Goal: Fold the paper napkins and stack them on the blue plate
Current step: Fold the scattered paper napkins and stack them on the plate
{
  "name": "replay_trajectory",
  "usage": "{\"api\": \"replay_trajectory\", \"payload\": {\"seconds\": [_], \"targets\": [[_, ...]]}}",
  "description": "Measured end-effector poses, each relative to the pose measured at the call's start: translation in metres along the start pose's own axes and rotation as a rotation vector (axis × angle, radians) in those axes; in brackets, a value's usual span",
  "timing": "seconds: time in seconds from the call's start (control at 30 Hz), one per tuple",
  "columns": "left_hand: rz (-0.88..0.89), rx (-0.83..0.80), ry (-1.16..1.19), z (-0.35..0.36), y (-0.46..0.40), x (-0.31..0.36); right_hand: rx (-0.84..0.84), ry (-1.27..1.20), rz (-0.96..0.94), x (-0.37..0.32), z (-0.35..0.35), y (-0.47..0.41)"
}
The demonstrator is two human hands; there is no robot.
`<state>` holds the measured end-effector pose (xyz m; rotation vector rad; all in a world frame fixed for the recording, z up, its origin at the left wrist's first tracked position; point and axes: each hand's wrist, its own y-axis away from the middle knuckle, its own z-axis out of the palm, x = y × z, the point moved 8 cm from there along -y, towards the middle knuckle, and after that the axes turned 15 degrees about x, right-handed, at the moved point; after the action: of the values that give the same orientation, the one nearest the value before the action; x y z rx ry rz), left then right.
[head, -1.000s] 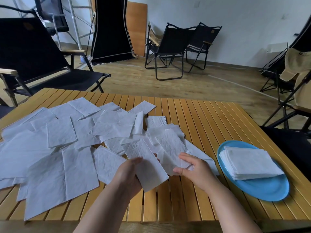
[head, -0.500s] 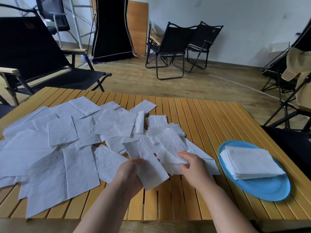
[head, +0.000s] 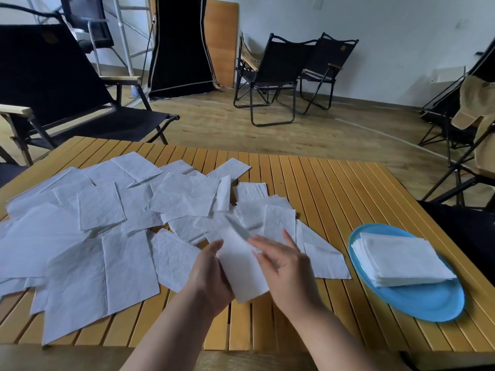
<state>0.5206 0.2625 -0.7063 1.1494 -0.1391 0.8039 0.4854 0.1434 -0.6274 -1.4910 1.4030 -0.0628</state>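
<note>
Between my hands is a white paper napkin (head: pixel 241 266), folded into a narrow strip and lifted just above the table. My left hand (head: pixel 207 274) grips its left edge with thumb and curled fingers. My right hand (head: pixel 285 266) lies against its right side with the fingers stretched out. Several unfolded napkins (head: pixel 107 223) lie spread over the left half of the slatted wooden table (head: pixel 321 199). At the right sits the blue plate (head: pixel 428 303), carrying a neat stack of folded napkins (head: pixel 399 258).
Black folding chairs stand around the table: one at the far left (head: pixel 67 97), two at the back (head: pixel 278 76), others at the right edge (head: pixel 460 124). A small stack of napkins (head: pixel 250 191) lies mid-table.
My right hand has brought its half of the napkin over towards my left hand, so the napkin is now folded into a narrower strip. My right fingers have straightened.
</note>
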Motion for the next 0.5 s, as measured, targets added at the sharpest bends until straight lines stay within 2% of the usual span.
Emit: {"api": "replay_trajectory", "payload": {"seconds": [0.13,0.27,0.37,0.5], "targets": [[-0.028,-0.067,0.065,0.004,0.010,0.002,-0.193,-0.042,-0.087,-0.011,0.018,0.012],[-0.062,-0.109,0.100,0.007,0.016,0.005,-0.282,-0.059,-0.163,-0.018,0.025,0.016],[-0.056,-0.138,0.045,0.009,0.021,0.006,-0.300,-0.095,-0.206,-0.020,0.025,0.016],[-0.042,-0.156,-0.017,0.009,0.022,0.008,-0.219,-0.075,-0.269,-0.023,0.018,0.010]]}}
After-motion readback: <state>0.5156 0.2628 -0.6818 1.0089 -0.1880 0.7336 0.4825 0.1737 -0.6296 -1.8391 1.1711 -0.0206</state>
